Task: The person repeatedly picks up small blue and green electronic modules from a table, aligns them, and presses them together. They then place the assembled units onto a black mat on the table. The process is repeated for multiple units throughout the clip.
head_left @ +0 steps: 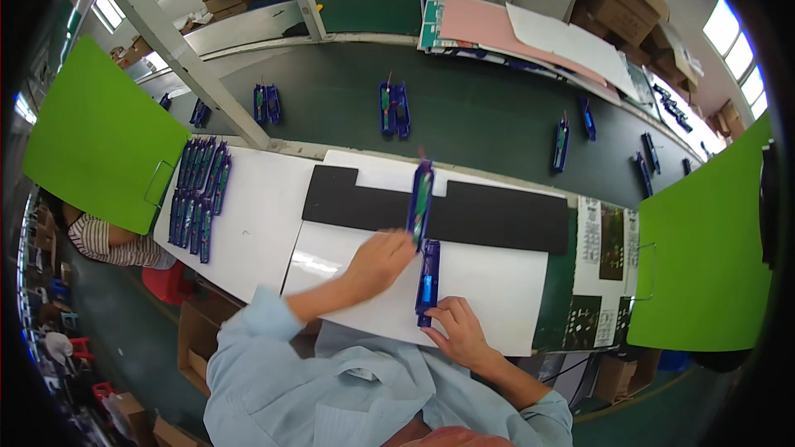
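Observation:
In my left hand (379,263), closed at its lower end, is a long blue plastic half-shell with a green circuit board (421,199) in it. It tilts slightly over the black mat (505,219). Fingers of my right hand (460,331) pinch the near end of a second blue half-shell (428,277), which lies on the white work surface (497,298). A bright blue cylinder-like part shows inside that second piece. The far end of the second piece comes close to the first; I cannot tell whether they touch.
Blue shells with green boards (199,190) stand in rows at the left. Beyond the table, a dark green conveyor (331,87) carries several more. Lime green panels (108,132) flank both sides. Stacked sheets (530,37) lie at the back right. A person's striped sleeve (91,236) shows at far left.

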Demonstrator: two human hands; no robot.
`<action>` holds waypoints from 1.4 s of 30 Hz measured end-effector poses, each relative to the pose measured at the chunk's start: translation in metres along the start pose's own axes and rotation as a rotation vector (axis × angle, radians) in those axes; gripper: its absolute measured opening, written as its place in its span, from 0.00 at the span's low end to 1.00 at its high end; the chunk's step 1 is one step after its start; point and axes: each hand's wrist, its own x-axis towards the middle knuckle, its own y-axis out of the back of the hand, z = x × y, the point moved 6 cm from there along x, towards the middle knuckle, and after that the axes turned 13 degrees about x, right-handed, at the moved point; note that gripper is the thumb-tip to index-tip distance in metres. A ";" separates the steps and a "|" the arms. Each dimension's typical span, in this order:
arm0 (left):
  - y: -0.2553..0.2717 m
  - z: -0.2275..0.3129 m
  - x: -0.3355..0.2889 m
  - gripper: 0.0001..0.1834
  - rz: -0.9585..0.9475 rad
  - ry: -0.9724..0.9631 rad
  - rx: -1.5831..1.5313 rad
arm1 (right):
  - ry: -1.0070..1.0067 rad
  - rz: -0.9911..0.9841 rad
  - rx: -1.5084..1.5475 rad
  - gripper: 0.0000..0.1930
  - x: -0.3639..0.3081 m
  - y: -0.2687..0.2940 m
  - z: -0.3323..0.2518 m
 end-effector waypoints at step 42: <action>-0.055 -0.139 -0.052 0.25 0.084 0.432 0.316 | -0.105 0.215 0.085 0.11 0.306 -0.065 0.150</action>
